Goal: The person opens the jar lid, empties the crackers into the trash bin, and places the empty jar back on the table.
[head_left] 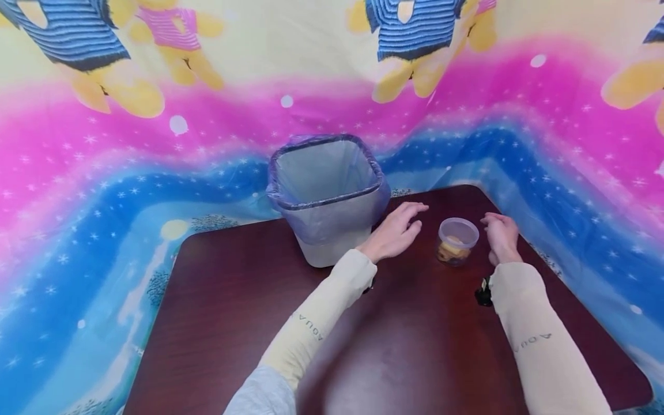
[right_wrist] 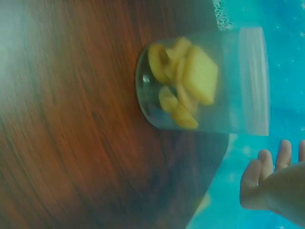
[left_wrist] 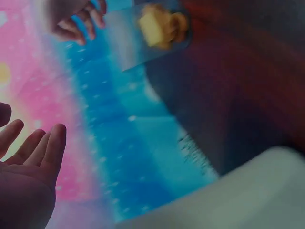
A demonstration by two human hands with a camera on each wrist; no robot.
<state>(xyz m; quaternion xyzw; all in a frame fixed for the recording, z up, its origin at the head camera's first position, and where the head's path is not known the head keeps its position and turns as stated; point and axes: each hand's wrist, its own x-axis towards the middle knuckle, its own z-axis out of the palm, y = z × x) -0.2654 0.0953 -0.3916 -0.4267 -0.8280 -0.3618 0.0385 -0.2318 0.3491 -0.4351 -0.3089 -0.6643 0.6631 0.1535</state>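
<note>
A clear round plastic jar point(head_left: 458, 242) stands upright on the table between the two hands. Inside lie several yellow-brown chunks point(right_wrist: 202, 75), one of them block-shaped; what they are I cannot tell. To the jar's left my left hand point(head_left: 395, 231) hovers with its fingers extended and holds nothing. On the other side, my right hand point(head_left: 502, 235) is close to the jar but apart from it, its fingers loosely bent and holding nothing. In the right wrist view the jar's pale rim point(right_wrist: 255, 81) shows near the right hand point(right_wrist: 276, 186). My left palm point(left_wrist: 28, 186) appears in the left wrist view.
A pale bin point(head_left: 332, 230) lined with a purple translucent bag point(head_left: 381, 190) stands just left of my left hand, at the table's back edge. The dark reddish-brown table point(head_left: 233, 305) has rounded corners. A colourful printed cloth point(head_left: 218, 138) hangs around it.
</note>
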